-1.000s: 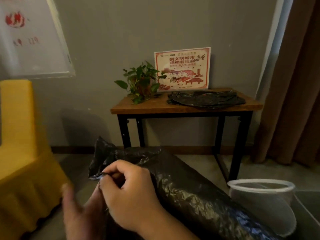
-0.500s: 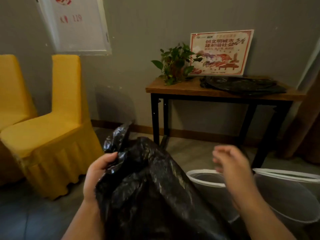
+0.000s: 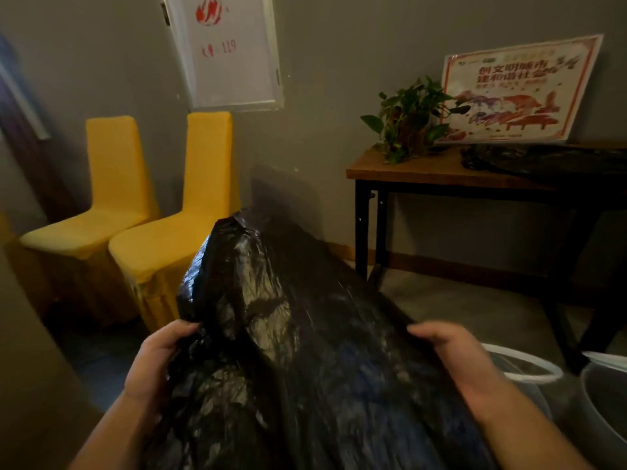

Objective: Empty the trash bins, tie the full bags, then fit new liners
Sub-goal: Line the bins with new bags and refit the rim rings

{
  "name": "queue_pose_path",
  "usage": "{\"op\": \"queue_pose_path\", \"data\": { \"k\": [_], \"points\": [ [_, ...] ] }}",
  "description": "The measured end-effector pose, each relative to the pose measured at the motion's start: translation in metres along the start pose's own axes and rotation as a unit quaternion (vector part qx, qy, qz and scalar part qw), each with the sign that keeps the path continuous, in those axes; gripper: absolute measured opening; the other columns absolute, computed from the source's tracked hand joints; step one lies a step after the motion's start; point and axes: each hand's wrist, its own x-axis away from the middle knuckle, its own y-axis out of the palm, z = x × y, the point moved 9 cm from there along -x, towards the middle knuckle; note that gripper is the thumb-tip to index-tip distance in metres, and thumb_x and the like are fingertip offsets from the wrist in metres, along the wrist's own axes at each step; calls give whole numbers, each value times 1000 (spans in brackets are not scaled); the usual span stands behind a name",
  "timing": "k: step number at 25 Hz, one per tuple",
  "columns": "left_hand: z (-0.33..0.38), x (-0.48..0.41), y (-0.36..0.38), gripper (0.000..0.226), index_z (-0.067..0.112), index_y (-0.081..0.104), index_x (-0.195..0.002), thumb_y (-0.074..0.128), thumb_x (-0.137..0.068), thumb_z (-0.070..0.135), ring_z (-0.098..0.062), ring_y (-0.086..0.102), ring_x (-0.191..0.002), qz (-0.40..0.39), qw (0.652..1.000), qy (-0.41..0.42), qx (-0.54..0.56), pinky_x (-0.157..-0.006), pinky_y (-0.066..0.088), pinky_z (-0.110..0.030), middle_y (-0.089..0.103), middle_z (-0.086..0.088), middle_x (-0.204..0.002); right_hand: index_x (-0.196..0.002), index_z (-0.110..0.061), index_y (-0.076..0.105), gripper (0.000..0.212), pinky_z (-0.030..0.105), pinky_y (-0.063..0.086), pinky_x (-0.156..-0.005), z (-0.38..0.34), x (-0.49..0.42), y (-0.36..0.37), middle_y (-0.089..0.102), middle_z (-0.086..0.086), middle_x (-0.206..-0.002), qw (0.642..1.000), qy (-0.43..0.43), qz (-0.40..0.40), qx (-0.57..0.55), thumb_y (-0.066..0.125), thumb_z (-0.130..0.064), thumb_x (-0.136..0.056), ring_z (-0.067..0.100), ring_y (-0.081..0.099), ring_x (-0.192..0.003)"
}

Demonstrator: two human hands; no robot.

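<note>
Well, over on the left two yellow chairs (image 3: pixel 163 239) stand against the wall, and just right of them the left hand (image 3: pixel 156 361) has its grip closed on a crumpled fold of the black bag (image 3: pixel 305 351), fingers curled into the plastic. The bag sits between the two hands, held up off the floor. Its long axis runs from close by the person away toward the wall, with the bunched peak pointing up and slightly left, toward the chairs. On its right flank the right hand (image 3: pixel 451 354) curls its fingers onto the plastic, gripping it as far as the blur lets me tell. Both hands sit level, well short of the peak, so I'd guess one must slide up that axis to gather a neck for tying. Further right a white bin (image 3: pixel 529 368) waits on the floor, and spare liners (image 3: pixel 543 161) lie on the tabletop (image 3: pixel 424 169).
</note>
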Motion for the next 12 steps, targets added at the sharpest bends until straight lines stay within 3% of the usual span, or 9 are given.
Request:
{"op": "queue_pose_path", "data": {
  "k": [1, 3, 5, 7, 9, 12],
  "points": [
    [-13, -3, -1, 48, 1, 84, -99, 90, -60, 30, -36, 80, -85, 14, 999, -43, -25, -67, 65, -45, 80, -21, -101, -126, 0, 74, 61, 56, 43, -116, -15, 1, -1, 70, 26, -129, 1000, -24, 1, 4, 77, -21, -69, 42, 69, -115],
    [-32, -12, -24, 33, -2, 79, -104, 71, -88, 26, -42, 77, -86, 131, 979, -73, -136, -73, 58, -41, 80, -19, -98, -125, -4, 76, 58, 56, 50, -108, -34, 0, -1, 74, 23, -124, 998, -56, 5, 26, 79, -18, -69, 41, 71, -113],
    [-32, -17, -41, 34, -6, 67, -123, 63, -100, 19, -45, 70, -94, 249, 933, -23, -259, -80, 49, -40, 75, -22, -109, -127, -9, 72, 58, 53, 57, -96, -42, 0, -3, 77, 20, -119, 992, -106, 28, 68, 78, -10, -69, 38, 76, -107],
    [-24, 2, -24, 37, 13, 58, -135, 65, -100, 23, -26, 67, -94, 315, 886, 79, -331, -74, 48, -37, 67, -13, -125, -130, -15, 68, 60, 47, 61, -89, -45, 0, -5, 80, 13, -113, 974, -169, 77, 128, 79, -1, -72, 31, 78, -102],
    [-21, 22, 21, 25, 42, 60, -116, 71, -96, 32, -6, 66, -87, 289, 854, 175, -397, -66, 48, -31, 71, 12, -109, -131, -24, 63, 59, 38, 63, -78, -42, 0, -2, 81, 1, -108, 947, -213, 117, 211, 81, 1, -80, 19, 79, -96],
    [-47, 36, 122, 29, 59, 59, -112, 68, -85, 65, 11, 65, -88, 96, 860, 203, -458, -63, 54, -23, 67, 34, -104, -135, -37, 58, 58, 37, 65, -75, -31, -6, 7, 79, -7, -108, 941, -215, 121, 233, 85, -20, -87, 13, 79, -94]
  ]
}}
